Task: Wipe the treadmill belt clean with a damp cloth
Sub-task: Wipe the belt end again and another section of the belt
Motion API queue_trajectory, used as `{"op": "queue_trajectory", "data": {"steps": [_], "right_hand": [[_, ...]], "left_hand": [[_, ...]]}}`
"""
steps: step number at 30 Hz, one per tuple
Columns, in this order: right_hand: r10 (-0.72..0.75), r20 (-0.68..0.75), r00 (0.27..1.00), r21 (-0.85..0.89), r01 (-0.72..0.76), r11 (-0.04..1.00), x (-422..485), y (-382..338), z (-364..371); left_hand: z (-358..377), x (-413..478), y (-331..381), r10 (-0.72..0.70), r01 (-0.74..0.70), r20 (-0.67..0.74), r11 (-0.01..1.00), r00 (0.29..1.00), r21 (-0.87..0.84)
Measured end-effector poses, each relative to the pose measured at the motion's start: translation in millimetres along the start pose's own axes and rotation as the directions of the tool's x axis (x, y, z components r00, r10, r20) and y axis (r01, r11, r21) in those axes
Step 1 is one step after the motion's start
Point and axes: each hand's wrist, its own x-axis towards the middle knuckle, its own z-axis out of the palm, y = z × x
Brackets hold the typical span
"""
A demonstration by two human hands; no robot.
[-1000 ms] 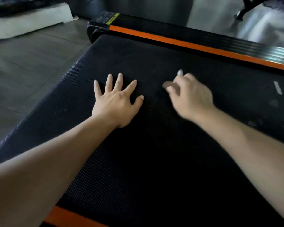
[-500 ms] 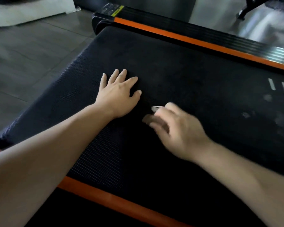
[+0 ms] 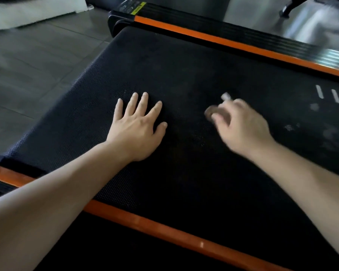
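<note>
Treadmill belt (image 3: 184,75), orange rail (image 3: 223,44), left hand (image 3: 137,132) spread flat, right hand (image 3: 243,126) pinching blurred cloth (image 3: 210,112)

A left hand (image 3: 137,132) lies flat on the black treadmill belt (image 3: 184,71).

1. The left hand (image 3: 137,130) lies flat on the belt (image 3: 184,75), left of its middle.
2. The right hand (image 3: 243,130) is to its right, apart from it, gripping the cloth (image 3: 211,112) against the belt.
3. The far rail (image 3: 223,43) runs behind the belt and the near rail (image 3: 164,229) before it.
4. The floor (image 3: 27,79) lies to the left.
</note>
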Motion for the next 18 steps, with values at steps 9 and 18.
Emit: {"op": "queue_trajectory", "data": {"steps": [9, 18], "right_hand": [[-0.192, 0.047, 0.98, 0.112, 0.186, 0.976, -66.8, -25.6, -15.5], [-0.244, 0.103, 0.964, 0.166, 0.225, 0.96, -98.7, -19.7, -23.1]], "left_hand": [[-4.6, -1.8, 15.3, -0.053, 0.053, 0.004, 0.995, 0.999, -0.082], [9.1, 4.8, 74.6, -0.007, 0.01, 0.028, 0.994, 1.0, -0.108]]}}
